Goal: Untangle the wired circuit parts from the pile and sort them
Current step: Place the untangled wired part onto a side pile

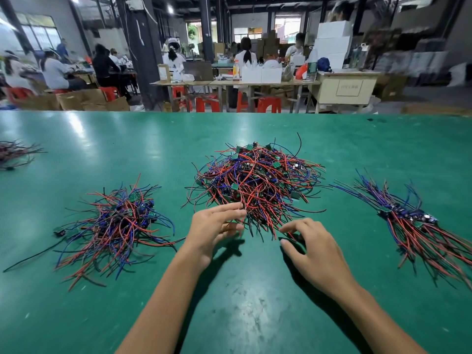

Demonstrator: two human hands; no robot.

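Central pile of red, blue and black wired circuit parts, lying mid-table on the green mat. Its near fringe meets the left hand, whose fingertips and thumb pinch a few red strands; the right hand hovers just beside the fringe, fingers loosely curved, holding nothing. Bare mat lies nearest the person (both forearms cross it). Flanking heaps: a loose left bundle and an aligned right bundle, each well apart; the table's far edge lies beyond.
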